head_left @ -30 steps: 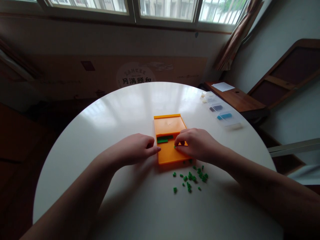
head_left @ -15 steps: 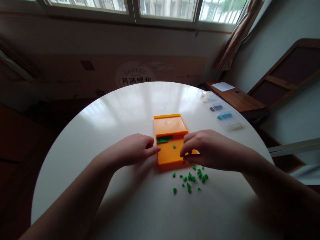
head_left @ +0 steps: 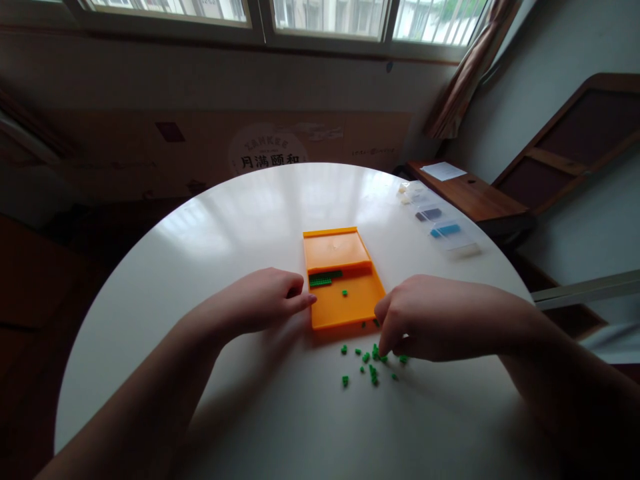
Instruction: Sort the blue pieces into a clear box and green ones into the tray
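An orange tray (head_left: 350, 310) lies in the middle of the round white table (head_left: 240, 227). A short row of green bricks (head_left: 323, 279) sits at its step, and one loose green brick (head_left: 345, 293) lies on its lower floor. My left hand (head_left: 260, 303) rests curled against the tray's left edge, fingertips touching it. My right hand (head_left: 430, 320) is down on the table right of the tray, fingers pinched over a scatter of small green bricks (head_left: 373, 363). Whether a brick is in the pinch is hidden.
A clear compartment box (head_left: 440, 230) with white, dark and blue pieces lies at the table's far right. Beyond it stands a wooden side table (head_left: 475, 197) with a sheet of paper. A cardboard panel leans under the windows behind the table.
My right hand left a green brick on the tray floor, then drew back to the right and down onto the scattered green bricks. The left hand stayed put.
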### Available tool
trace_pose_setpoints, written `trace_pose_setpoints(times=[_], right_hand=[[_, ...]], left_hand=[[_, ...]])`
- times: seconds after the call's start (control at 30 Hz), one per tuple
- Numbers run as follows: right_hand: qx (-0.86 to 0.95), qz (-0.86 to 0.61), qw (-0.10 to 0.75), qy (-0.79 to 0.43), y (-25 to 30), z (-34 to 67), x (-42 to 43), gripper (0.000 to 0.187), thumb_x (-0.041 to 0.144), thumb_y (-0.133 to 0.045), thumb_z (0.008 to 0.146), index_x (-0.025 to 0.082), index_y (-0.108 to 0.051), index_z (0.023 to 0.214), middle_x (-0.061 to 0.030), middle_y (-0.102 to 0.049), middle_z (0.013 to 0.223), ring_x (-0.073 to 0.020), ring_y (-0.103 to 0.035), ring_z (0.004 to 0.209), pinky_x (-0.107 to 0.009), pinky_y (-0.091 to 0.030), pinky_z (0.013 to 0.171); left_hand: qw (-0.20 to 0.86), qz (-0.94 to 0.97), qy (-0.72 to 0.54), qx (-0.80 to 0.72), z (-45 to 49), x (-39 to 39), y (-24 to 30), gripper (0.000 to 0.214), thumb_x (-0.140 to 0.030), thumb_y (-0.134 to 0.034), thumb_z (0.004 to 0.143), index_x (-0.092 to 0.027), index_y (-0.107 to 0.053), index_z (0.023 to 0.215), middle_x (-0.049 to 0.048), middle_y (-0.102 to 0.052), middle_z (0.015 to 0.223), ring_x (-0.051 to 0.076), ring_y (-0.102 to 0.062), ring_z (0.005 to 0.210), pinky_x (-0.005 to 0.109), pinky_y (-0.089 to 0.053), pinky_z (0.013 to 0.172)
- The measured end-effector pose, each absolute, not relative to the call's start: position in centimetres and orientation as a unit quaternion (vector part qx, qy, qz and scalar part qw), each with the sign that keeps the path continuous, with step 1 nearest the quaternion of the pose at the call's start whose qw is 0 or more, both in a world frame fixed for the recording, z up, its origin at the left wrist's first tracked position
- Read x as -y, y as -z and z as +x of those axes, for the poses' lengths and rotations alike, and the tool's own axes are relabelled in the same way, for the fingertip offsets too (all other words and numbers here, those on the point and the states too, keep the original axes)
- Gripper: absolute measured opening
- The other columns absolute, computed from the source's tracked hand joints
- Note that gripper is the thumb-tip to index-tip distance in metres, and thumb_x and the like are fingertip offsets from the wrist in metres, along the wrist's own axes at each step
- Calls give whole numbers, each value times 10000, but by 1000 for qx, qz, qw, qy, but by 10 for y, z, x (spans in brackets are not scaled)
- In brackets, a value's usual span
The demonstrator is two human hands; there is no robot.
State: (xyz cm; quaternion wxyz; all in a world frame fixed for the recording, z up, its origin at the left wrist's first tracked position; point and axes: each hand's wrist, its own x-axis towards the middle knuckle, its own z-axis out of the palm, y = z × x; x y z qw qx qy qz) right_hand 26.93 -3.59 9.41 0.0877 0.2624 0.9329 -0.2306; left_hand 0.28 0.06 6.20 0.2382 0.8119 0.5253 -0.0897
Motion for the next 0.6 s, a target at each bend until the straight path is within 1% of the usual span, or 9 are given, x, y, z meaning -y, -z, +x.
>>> trace_pose_setpoints(times=[0.17,0.33,0.5,0.6], right_hand=[[-930,280,92,222,-90,272,36,253,151,-647,772,349,-776,864,41,-728,806,-145,-622,709,-250,-379,630],[-923,315,85,203,-91,277,34,221,131,-672,734,321,-765,797,45,-712,771,-133,-608,667,-249,-368,604],[-929,315,48,190,-98,275,32,258,80,-599,754,290,-748,772,40,-705,777,-116,-577,656,-239,-341,585],[-931,306,44,194,-98,272,31,244,93,-610,761,287,-755,792,35,-709,797,-117,-576,673,-241,-339,591]], left_hand=[[247,808,90,-527,3,0,-64,464,-619,-407,848,-224,-621,732,42,-664,742,181,-555,614,287,-335,513],[251,805,86,-530,2,-1,-63,479,-639,-413,840,-223,-626,732,47,-668,748,181,-553,612,292,-337,517],[248,806,93,-529,3,-2,-63,462,-629,-414,844,-229,-616,735,40,-676,756,182,-561,620,291,-350,524],[248,805,96,-530,3,-1,-64,462,-630,-413,844,-228,-602,721,36,-679,756,184,-564,623,290,-358,528]])
